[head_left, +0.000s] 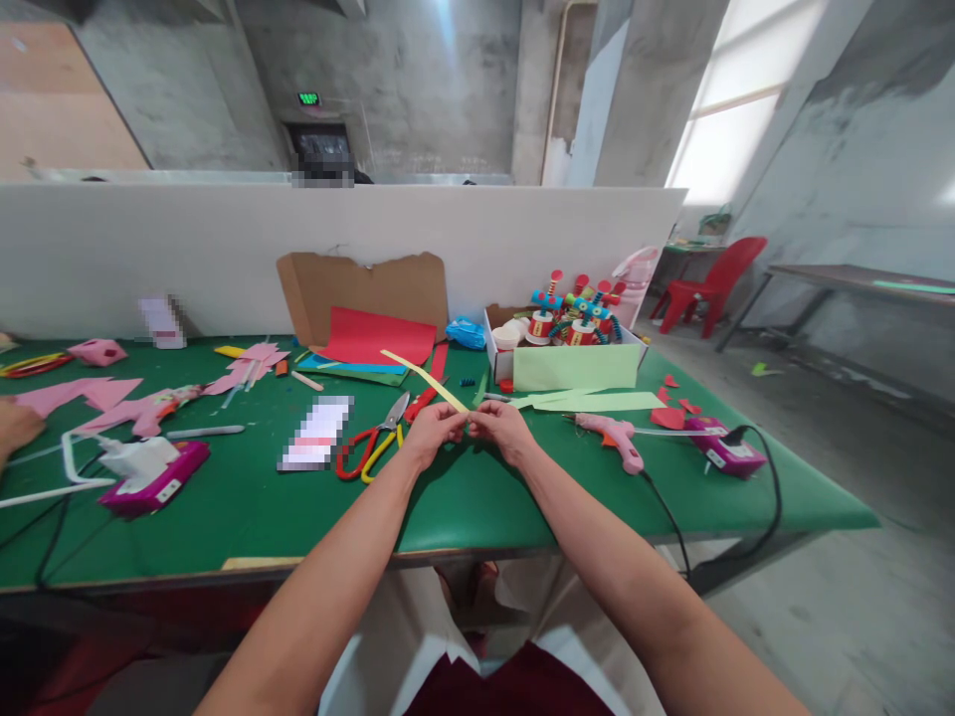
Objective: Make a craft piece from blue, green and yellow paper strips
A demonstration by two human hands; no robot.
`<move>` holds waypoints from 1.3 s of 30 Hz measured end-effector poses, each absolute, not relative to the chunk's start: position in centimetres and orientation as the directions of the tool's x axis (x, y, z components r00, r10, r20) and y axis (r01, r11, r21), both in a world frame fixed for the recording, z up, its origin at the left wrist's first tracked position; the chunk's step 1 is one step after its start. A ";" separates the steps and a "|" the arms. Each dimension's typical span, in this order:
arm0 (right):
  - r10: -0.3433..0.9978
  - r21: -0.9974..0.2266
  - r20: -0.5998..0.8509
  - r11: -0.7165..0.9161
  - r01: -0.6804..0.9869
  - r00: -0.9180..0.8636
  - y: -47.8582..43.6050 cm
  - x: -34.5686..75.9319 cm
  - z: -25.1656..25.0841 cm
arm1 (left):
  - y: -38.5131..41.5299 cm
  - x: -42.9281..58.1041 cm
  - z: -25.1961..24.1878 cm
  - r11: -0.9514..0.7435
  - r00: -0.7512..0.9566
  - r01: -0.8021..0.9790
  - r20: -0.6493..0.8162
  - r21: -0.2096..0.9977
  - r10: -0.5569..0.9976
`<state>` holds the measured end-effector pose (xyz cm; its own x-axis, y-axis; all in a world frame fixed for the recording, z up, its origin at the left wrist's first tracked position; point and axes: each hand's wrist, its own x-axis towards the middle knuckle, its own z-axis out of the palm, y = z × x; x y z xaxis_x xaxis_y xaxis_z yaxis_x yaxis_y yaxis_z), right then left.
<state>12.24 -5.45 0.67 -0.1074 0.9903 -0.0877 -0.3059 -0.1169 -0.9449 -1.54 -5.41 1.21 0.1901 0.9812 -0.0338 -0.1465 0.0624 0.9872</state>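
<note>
A narrow pale-yellow paper strip (427, 378) runs up and to the left from between my fingertips. My left hand (434, 435) pinches it near its lower end. My right hand (503, 428) is closed at that same end, its fingertips meeting the left ones. Just left of my hands lie scissors (373, 446) with red and yellow handles. Behind my hands are a red strip (439, 370) and a small dark coil (467, 382). Pale-green paper strips (597, 401) rest beyond my right hand.
To the right lie a pink glue gun (616, 438), red paper scraps (675, 408) and a purple power strip (727, 452). Behind stands a box (574, 366) of figures. On the left are a phone (317, 433), another power strip (156, 482) and another person's hand (19, 426).
</note>
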 end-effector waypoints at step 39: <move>0.982 -0.943 -0.090 -0.138 -0.302 -0.169 -5.2 12.8 0.7 | -5.1 -1.8 1.0 -0.148 0.169 0.001 0.146 0.989 0.975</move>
<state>12.76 -5.23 0.73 -0.1688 0.9816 -0.0897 -0.3021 -0.1381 -0.9432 -1.82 -5.06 1.04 0.1685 0.9749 0.1456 0.0006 -0.1479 0.9890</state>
